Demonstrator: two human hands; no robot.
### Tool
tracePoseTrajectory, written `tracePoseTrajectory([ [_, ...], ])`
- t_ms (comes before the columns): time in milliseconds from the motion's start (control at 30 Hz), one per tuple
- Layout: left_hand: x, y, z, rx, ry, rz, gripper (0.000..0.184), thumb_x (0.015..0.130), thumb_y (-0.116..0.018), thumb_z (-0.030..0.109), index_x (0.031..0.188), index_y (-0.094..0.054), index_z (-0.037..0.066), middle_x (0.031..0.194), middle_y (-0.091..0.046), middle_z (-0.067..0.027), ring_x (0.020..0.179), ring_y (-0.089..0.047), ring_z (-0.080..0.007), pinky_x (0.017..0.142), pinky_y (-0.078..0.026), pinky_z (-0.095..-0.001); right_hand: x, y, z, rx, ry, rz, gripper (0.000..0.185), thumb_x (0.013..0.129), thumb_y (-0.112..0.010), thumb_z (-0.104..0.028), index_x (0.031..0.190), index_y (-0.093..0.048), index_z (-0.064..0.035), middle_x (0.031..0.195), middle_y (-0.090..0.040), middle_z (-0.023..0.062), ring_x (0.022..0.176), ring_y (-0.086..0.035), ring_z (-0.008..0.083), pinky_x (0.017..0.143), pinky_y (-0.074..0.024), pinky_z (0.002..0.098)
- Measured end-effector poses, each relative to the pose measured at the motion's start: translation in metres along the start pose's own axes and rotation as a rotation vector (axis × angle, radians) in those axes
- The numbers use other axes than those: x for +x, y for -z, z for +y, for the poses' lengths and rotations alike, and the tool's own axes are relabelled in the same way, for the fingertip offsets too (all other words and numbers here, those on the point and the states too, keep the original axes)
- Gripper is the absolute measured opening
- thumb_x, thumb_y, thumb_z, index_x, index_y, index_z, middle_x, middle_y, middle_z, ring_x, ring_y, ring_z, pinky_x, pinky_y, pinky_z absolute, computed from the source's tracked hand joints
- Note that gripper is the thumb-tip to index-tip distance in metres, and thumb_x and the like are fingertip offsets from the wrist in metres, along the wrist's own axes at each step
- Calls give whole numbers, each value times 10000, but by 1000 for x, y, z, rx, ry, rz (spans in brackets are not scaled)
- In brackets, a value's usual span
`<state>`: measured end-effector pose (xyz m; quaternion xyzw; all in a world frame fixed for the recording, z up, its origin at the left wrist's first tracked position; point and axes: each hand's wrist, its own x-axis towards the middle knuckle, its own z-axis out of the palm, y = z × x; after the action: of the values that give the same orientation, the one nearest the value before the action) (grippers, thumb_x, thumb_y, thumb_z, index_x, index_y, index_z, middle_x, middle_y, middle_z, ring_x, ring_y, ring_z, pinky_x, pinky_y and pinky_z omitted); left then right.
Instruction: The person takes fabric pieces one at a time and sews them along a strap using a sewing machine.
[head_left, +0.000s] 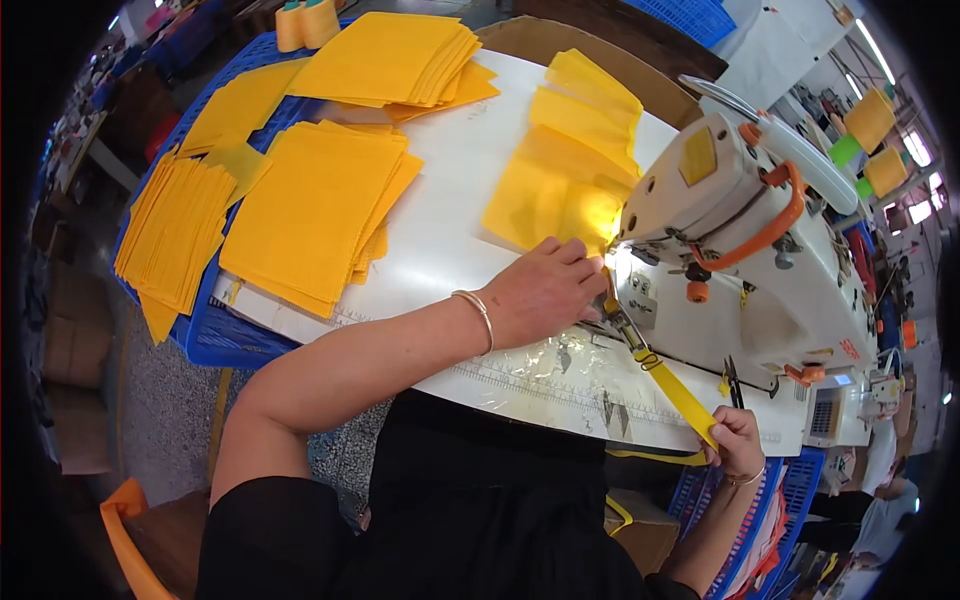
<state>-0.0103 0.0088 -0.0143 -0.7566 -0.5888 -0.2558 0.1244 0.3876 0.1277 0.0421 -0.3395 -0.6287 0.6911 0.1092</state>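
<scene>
My left hand [548,290] is at the needle area of a white sewing machine [690,190], its fingers bent and pressed together on the near edge of a yellow fabric piece [540,190]; its fingertips are partly hidden. The machine's lamp lights the fabric there. My right hand [737,440] is closed on a yellow strip [682,400] near the table's front edge. The strip runs up into a metal folder guide [625,325] in front of the needle. Beyond the machine's foot, more yellow fabric [590,90] lies rumpled on the white table [450,180].
Stacks of yellow fabric pieces [310,210] lie on the table's left side and in a blue basket [235,340]. Black snips [735,382] lie beside the machine bed. A cardboard box [600,60] stands behind the table. Blue crates [800,490] sit below at right.
</scene>
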Motion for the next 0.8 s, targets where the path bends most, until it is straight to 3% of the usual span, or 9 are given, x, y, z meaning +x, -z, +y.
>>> tracePoseTrajectory([
  [267,1,1,2,34,4,-9,397,904,-649,396,1104,-581,60,1295,-569,-80,1083,-516,-226,952,-403,-351,9,-10,-9,-41,-39,19,142,926,-634,-67,823,-627,30,566,-598,89,343,-426,102,364,-341,192],
  [367,2,1,3,65,39,-49,402,907,-646,401,1109,-583,60,1308,-568,-87,1107,-519,-230,970,-397,-363,8,-12,-11,-20,-75,26,119,913,-635,-55,833,-636,33,603,-615,76,431,-489,120,436,-400,214],
  [433,1,-1,0,-56,35,-54,388,918,-635,397,1124,-585,71,1312,-566,-92,1147,-519,-227,982,-392,-364,12,-10,1,-497,171,406,107,910,-629,-70,885,-644,33,783,-673,94,629,-588,162,574,-469,253],
  [500,0,-1,-5,-67,44,-69,379,931,-622,381,1154,-587,76,1336,-561,-93,1174,-521,-237,993,-397,-358,7,-19,1,-969,267,701,180,922,-614,-98,1038,-669,28,1039,-684,116,893,-621,235,768,-507,321],
  [533,-2,4,-6,-34,65,-80,379,931,-622,381,1154,-587,76,1336,-561,-93,1174,-521,-237,993,-397,-358,1,-11,21,-949,290,674,180,922,-614,-98,1038,-669,28,1039,-684,116,893,-621,235,768,-507,321],
  [600,-5,15,-11,-94,28,-42,419,942,-606,374,1231,-588,71,1366,-561,-94,1203,-529,-256,1021,-407,-367,-2,10,57,-1544,499,862,290,930,-603,-105,1191,-658,10,1200,-645,140,1023,-596,297,883,-496,361],
  [667,-14,49,-31,-55,17,53,437,945,-613,337,1294,-585,76,1365,-577,-94,1210,-548,-269,1048,-417,-385,9,12,60,-1482,494,823,309,926,-603,-96,1215,-652,4,1208,-644,139,1040,-591,305,901,-490,366],
  [700,-23,88,-40,-192,132,-51,408,948,-620,297,1306,-614,101,1333,-606,-91,1228,-558,-265,1056,-429,-396,10,12,62,-1437,472,792,330,922,-602,-88,1238,-645,-1,1216,-643,139,1057,-585,312,918,-485,371],
  [800,-76,158,-96,-274,403,-71,340,933,-661,230,1249,-672,107,1329,-620,-87,1220,-567,-248,1030,-455,-381,16,7,62,-1385,376,722,382,901,-605,-58,1279,-633,-13,1229,-642,136,1086,-577,325,946,-477,380],
])
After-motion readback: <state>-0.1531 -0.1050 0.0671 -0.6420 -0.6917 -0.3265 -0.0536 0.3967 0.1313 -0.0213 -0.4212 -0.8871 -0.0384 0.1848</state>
